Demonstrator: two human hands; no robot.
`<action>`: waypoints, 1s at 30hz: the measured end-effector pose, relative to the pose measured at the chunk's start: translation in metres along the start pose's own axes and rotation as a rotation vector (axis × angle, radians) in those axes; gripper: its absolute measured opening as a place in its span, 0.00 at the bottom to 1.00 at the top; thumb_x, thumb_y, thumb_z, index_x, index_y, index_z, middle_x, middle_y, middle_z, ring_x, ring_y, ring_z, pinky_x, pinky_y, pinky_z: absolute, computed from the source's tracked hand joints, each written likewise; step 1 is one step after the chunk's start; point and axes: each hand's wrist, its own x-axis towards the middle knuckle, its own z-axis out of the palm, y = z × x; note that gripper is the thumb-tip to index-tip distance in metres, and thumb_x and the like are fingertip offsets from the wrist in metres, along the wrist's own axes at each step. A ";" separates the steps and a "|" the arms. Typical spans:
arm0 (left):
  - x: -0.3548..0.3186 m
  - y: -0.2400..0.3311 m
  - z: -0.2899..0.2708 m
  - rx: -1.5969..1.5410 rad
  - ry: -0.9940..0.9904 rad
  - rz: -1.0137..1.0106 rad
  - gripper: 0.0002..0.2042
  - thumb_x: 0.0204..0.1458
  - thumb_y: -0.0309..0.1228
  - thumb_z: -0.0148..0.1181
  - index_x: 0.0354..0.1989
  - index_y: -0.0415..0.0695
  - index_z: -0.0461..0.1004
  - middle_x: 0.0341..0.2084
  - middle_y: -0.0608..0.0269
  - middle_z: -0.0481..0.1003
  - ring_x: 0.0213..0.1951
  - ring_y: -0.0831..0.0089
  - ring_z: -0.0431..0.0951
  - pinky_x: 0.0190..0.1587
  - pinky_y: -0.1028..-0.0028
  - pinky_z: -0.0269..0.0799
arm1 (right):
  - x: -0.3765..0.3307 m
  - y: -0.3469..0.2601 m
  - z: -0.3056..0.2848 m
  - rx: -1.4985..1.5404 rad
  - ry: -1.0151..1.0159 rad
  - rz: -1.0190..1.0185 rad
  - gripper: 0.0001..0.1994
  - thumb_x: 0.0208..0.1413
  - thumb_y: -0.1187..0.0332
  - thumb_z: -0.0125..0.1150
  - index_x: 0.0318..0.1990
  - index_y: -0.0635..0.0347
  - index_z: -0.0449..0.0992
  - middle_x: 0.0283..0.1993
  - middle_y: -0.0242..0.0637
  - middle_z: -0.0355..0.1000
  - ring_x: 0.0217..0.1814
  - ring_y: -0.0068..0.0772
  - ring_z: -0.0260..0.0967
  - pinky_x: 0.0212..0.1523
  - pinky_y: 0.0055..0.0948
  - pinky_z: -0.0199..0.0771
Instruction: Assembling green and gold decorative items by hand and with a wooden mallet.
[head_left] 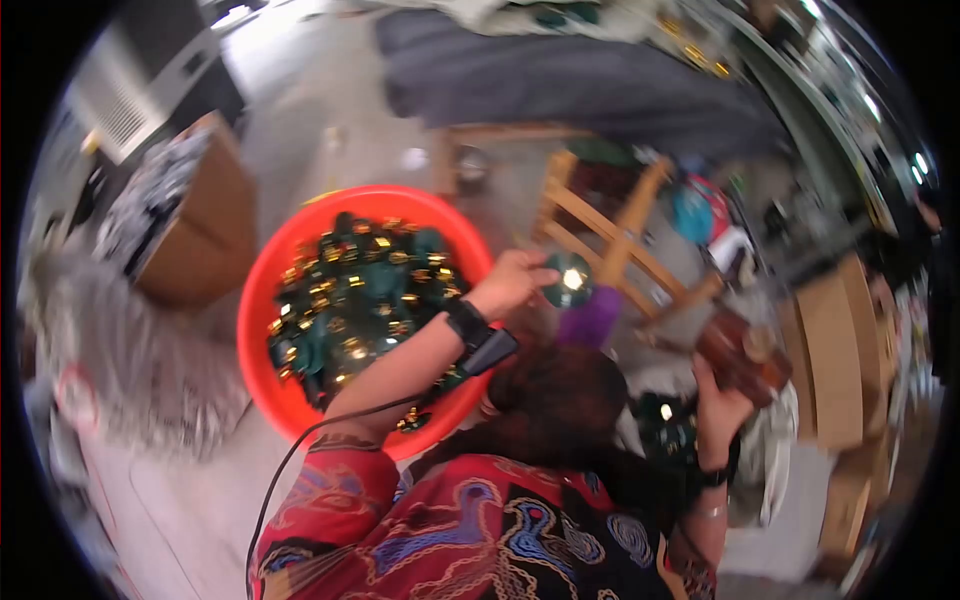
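Observation:
My left hand [512, 285] pinches a shiny dark-green bauble [569, 281] beside the right rim of an orange-red tub [262, 255]. Inside that tub lie many green baubles [365, 290] with gold caps. Over on the right, my right hand [718, 405] is closed on a reddish-brown, bottle-like thing [735, 360] with a round, lighter knob; blur hides its exact kind. Just left of this hand, more dark-green baubles [665, 425] lie next to a white sack [775, 450].
A wooden stool frame [610, 225] stands ahead, with a purple thing [590, 318] near it. On the left are an open cardboard box [205, 225] and a translucent plastic bag [140, 350]. Cardboard boxes [835, 350] line the right. From my left wrist device, a black cable [290, 450] trails down.

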 end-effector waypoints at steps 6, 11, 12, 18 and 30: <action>0.041 -0.032 0.059 0.019 -0.193 -0.100 0.11 0.51 0.26 0.52 0.43 0.37 0.71 0.28 0.63 0.76 0.18 0.78 0.73 0.17 0.84 0.64 | 0.022 -0.020 -0.003 -0.043 0.145 -0.185 0.21 0.42 0.77 0.65 0.47 0.65 0.68 0.45 0.35 0.69 0.44 0.25 0.67 0.46 0.25 0.69; 0.041 -0.040 0.077 0.046 -0.173 -0.047 0.11 0.51 0.24 0.53 0.42 0.35 0.70 0.26 0.63 0.75 0.17 0.79 0.72 0.18 0.82 0.68 | 0.039 -0.041 0.016 0.041 0.042 -0.160 0.19 0.42 0.77 0.66 0.44 0.66 0.70 0.42 0.34 0.71 0.42 0.25 0.69 0.45 0.25 0.69; 0.041 -0.037 0.079 0.067 -0.187 -0.045 0.11 0.50 0.24 0.53 0.42 0.35 0.70 0.26 0.63 0.74 0.17 0.79 0.72 0.19 0.81 0.69 | 0.043 -0.040 0.022 0.083 0.034 -0.193 0.18 0.41 0.77 0.66 0.43 0.66 0.70 0.42 0.34 0.71 0.42 0.24 0.69 0.44 0.24 0.70; 0.047 -0.040 0.070 0.176 -0.171 -0.046 0.12 0.49 0.24 0.54 0.42 0.34 0.69 0.26 0.62 0.74 0.20 0.78 0.73 0.21 0.79 0.70 | 0.065 -0.014 0.045 -0.216 -0.178 -0.334 0.18 0.41 0.76 0.66 0.43 0.62 0.71 0.42 0.34 0.72 0.42 0.24 0.69 0.43 0.25 0.70; 0.047 -0.014 0.093 0.641 -0.271 0.657 0.12 0.41 0.32 0.61 0.34 0.42 0.74 0.24 0.51 0.73 0.28 0.56 0.73 0.31 0.64 0.67 | 0.086 -0.046 0.050 -0.321 -0.311 -0.317 0.12 0.39 0.74 0.63 0.35 0.64 0.74 0.28 0.35 0.74 0.27 0.29 0.71 0.30 0.27 0.70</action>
